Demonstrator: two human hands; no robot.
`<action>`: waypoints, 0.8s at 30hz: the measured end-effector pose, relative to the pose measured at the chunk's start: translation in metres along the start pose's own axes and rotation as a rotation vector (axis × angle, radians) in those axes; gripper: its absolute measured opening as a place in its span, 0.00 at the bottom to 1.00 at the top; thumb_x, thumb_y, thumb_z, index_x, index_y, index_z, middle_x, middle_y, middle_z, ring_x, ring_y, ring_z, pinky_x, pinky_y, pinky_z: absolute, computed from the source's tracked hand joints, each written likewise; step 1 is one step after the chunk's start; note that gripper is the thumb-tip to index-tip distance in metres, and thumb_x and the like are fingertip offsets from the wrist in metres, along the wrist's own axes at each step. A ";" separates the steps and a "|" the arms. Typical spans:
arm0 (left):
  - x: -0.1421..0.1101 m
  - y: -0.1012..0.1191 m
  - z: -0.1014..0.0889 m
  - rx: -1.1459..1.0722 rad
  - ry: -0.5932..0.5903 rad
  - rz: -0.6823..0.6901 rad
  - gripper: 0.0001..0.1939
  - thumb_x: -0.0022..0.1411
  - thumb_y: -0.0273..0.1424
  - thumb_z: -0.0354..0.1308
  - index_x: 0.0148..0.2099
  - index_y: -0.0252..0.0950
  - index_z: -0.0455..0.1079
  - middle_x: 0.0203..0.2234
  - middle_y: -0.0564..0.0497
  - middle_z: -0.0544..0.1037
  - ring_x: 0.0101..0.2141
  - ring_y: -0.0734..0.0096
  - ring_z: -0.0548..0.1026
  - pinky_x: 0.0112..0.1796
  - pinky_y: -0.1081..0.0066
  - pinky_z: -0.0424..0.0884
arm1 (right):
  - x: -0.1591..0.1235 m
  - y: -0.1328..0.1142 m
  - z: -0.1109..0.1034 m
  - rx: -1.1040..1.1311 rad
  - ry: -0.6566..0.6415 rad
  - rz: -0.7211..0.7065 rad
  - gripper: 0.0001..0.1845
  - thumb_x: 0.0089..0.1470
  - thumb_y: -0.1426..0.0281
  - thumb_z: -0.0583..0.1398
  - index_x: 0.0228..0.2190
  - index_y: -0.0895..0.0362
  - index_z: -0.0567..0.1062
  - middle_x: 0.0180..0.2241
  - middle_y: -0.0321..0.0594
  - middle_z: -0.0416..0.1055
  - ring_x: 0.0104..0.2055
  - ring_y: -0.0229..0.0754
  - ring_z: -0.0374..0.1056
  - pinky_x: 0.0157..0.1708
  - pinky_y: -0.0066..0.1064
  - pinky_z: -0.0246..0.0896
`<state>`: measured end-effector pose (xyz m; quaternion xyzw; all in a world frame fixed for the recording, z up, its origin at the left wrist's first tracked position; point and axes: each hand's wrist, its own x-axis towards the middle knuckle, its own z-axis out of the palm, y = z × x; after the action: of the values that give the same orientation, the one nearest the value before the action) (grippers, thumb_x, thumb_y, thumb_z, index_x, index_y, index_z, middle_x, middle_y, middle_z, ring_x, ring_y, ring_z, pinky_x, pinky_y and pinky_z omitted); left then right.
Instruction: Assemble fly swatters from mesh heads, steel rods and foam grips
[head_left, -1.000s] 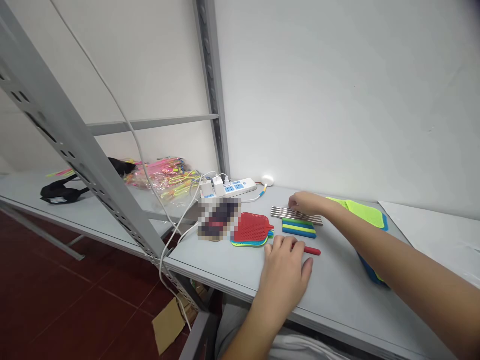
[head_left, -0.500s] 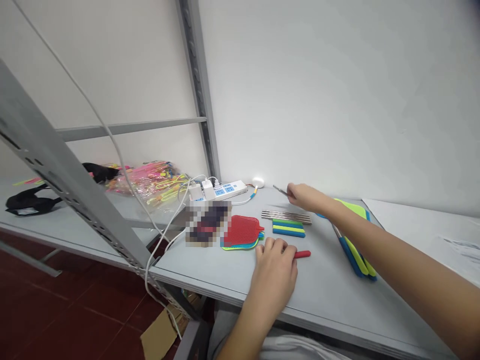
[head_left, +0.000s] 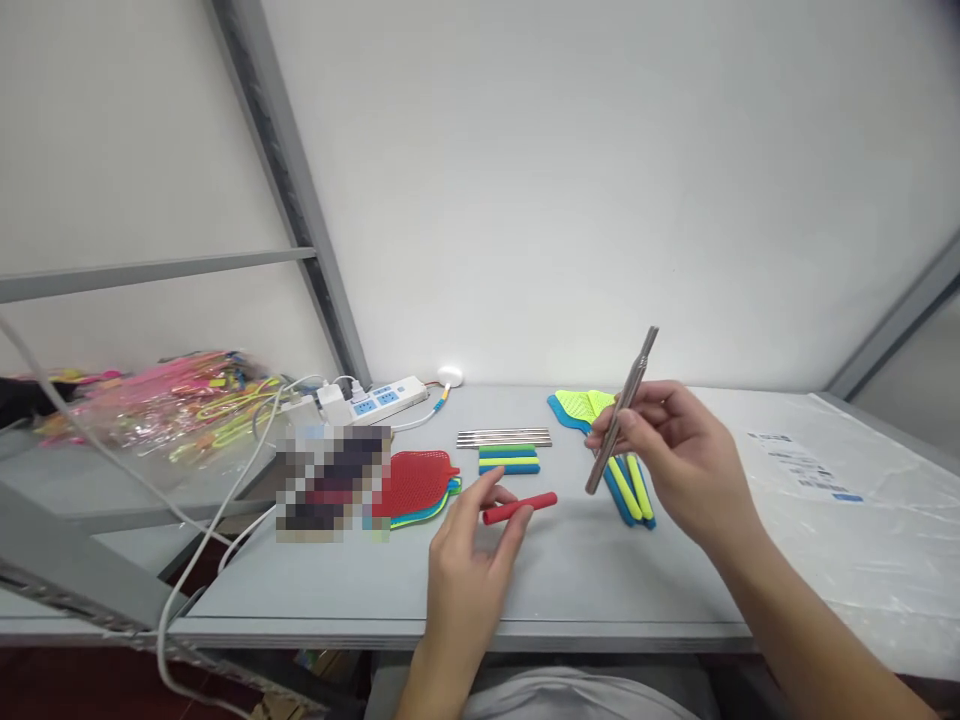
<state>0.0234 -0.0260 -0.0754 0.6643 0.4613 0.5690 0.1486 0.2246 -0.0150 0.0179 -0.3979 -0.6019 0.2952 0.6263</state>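
A red handle tube [head_left: 541, 502] is pinched between thumb and fingers of my left hand [head_left: 469, 560], just above the table. Upright and slightly tilted, a metal telescopic rod [head_left: 628, 395] is gripped by my right hand [head_left: 686, 460]. Beyond my left hand lie several more metal rods [head_left: 504, 437] side by side, with green, yellow and blue handle tubes [head_left: 508, 461] in front of them. A stack of fly swatter heads [head_left: 412, 485], red on top, lies to the left. Behind my right hand are yellow and blue fly swatters [head_left: 585, 407] with handles toward me.
A white power strip [head_left: 386, 402] with plugs and cables sits at the back left, near a metal shelf post [head_left: 300, 190]. Plastic-wrapped colourful items [head_left: 172, 395] lie farther left. White plastic sheeting [head_left: 817, 480] covers the table's right side. A blurred-out object [head_left: 337, 485] adjoins the swatter heads.
My right hand has brought the metal rod back toward me and turned it upright. My left hand has lifted the red tube off the table. The view has swung right.
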 end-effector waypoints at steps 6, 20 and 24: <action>-0.003 0.017 0.008 0.020 0.084 0.125 0.08 0.63 0.31 0.62 0.45 0.40 0.71 0.32 0.52 0.76 0.35 0.67 0.73 0.41 0.65 0.68 | -0.016 -0.002 0.002 0.150 -0.029 0.090 0.08 0.61 0.63 0.60 0.40 0.53 0.70 0.35 0.39 0.77 0.35 0.44 0.78 0.35 0.39 0.76; -0.001 0.031 0.013 0.183 -0.407 -0.023 0.11 0.71 0.33 0.46 0.33 0.40 0.57 0.25 0.56 0.68 0.27 0.69 0.65 0.30 0.70 0.58 | -0.027 -0.013 0.016 0.290 -0.034 -0.024 0.04 0.61 0.68 0.60 0.39 0.52 0.68 0.36 0.36 0.76 0.38 0.42 0.76 0.40 0.41 0.75; -0.003 0.030 0.014 0.119 -0.412 -0.074 0.12 0.72 0.34 0.46 0.33 0.40 0.57 0.24 0.57 0.66 0.26 0.71 0.64 0.29 0.71 0.56 | -0.027 -0.009 0.019 0.284 -0.058 -0.019 0.06 0.61 0.66 0.60 0.39 0.52 0.68 0.35 0.36 0.75 0.39 0.42 0.76 0.41 0.41 0.75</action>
<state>0.0497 -0.0396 -0.0606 0.7569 0.4778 0.3871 0.2211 0.2018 -0.0396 0.0107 -0.2908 -0.5756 0.3828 0.6615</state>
